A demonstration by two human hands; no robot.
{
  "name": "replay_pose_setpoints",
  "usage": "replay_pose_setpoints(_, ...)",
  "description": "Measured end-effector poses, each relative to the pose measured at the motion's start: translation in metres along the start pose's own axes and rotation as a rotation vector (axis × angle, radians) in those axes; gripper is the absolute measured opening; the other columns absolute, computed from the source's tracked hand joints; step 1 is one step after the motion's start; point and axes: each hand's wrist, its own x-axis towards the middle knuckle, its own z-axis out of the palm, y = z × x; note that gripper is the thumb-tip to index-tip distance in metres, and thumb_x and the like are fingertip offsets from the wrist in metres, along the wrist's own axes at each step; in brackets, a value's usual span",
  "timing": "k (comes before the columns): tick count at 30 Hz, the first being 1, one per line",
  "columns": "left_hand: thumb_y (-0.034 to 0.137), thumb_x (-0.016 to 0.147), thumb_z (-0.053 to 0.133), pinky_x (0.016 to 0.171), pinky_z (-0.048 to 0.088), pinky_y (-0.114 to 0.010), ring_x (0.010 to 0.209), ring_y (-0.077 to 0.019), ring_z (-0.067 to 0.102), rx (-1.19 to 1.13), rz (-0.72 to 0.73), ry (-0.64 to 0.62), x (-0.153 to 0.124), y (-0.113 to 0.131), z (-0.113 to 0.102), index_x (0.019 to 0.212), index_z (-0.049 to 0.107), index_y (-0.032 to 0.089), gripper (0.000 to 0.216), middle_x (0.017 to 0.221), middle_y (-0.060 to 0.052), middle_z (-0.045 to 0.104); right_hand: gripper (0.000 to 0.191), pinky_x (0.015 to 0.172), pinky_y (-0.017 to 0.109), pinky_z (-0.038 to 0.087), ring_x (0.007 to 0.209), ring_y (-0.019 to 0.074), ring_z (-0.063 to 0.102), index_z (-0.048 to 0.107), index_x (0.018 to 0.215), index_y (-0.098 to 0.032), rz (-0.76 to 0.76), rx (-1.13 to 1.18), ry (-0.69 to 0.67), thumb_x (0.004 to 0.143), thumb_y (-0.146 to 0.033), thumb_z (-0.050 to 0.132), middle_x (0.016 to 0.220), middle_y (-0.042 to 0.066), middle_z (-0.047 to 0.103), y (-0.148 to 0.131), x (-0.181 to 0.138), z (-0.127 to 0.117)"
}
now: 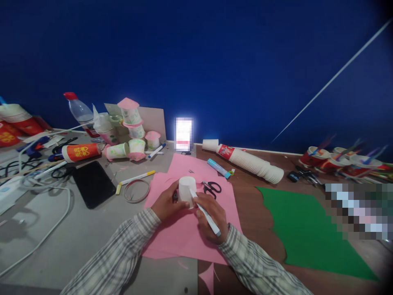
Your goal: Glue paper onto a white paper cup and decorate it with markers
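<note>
My left hand (169,202) is closed around the left side of a white paper cup (186,189), which is turned upside down above pink paper (175,237). A white marker (211,221) with a grey end is gripped in my right hand (211,215), its tip at the cup's side wall. Whether the tip touches the cup I cannot tell. Black-handled scissors (213,188) lie on the pink paper just behind my right hand.
At left are a black tablet (94,184), a tape ring (136,191), a yellow-capped marker (138,177) and cables. Behind stand decorated cup towers (130,114) and a bottle (80,110). To the right lie stacked cups (251,162), a glue tube (218,168) and green paper (310,229).
</note>
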Motion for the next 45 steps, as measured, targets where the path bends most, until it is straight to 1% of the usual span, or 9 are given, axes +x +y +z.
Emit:
replay_pose_setpoints(5,0.022,0.052,0.073,0.075,0.048,-0.033,0.085,-0.0213,0.057,-0.005,0.005,-0.012,0.0006,-0.0016,-0.0002,0.114,0.045,0.024,0.067,0.099,0.000,0.062,0.035,0.080,0.044,0.057,0.096,0.0280,0.064,0.060,0.108,-0.021,-0.003,0.005,0.009,0.075,-0.013,0.056,0.097,0.010,0.069,-0.0004,0.0004,0.0003)
replay_pose_setpoints(17,0.021,0.051,0.073,0.077,0.048,-0.034,0.087,-0.0212,0.057,0.002,-0.005,-0.002,0.0012,-0.0033,0.0000,0.113,0.045,0.025,0.068,0.101,0.000,0.062,0.034,0.078,0.044,0.057,0.096,0.0281,0.064,0.060,0.108,-0.019,-0.009,0.010,-0.009,0.075,-0.012,0.055,0.098,0.011,0.068,-0.0030,0.0036,-0.0016)
replay_pose_setpoints(26,0.021,0.053,0.072,0.075,0.049,-0.033,0.084,-0.0203,0.057,-0.013,-0.022,-0.012,0.0003,0.0008,0.0005,0.114,0.044,0.023,0.067,0.097,0.000,0.063,0.034,0.079,0.043,0.057,0.096,0.0276,0.064,0.061,0.107,-0.019,-0.009,0.019,0.002,0.074,-0.011,0.055,0.097,0.011,0.068,-0.0015,0.0029,-0.0009)
replay_pose_setpoints(32,0.020,0.052,0.072,0.074,0.049,-0.033,0.085,-0.0208,0.058,-0.030,-0.012,-0.010,0.0005,-0.0005,0.0015,0.115,0.044,0.023,0.068,0.097,0.000,0.062,0.035,0.079,0.043,0.057,0.095,0.0272,0.064,0.061,0.107,-0.020,-0.007,0.033,0.013,0.074,-0.011,0.055,0.097,0.012,0.068,-0.0032,0.0044,-0.0018)
replay_pose_setpoints(36,0.019,0.051,0.072,0.072,0.050,-0.032,0.082,-0.0198,0.058,-0.014,-0.027,-0.008,0.0005,-0.0008,0.0016,0.114,0.044,0.022,0.069,0.094,0.001,0.062,0.034,0.079,0.044,0.057,0.095,0.0276,0.064,0.062,0.105,-0.019,-0.009,0.043,0.007,0.073,-0.010,0.055,0.095,0.012,0.068,-0.0034,0.0042,-0.0023)
replay_pose_setpoints(45,0.019,0.052,0.072,0.071,0.049,-0.031,0.079,-0.0190,0.058,-0.007,-0.025,-0.001,-0.0001,0.0013,0.0012,0.114,0.045,0.022,0.068,0.092,0.001,0.063,0.035,0.077,0.044,0.057,0.094,0.0285,0.065,0.061,0.106,-0.021,-0.017,0.041,0.020,0.073,-0.010,0.055,0.096,0.012,0.068,-0.0033,0.0041,-0.0021)
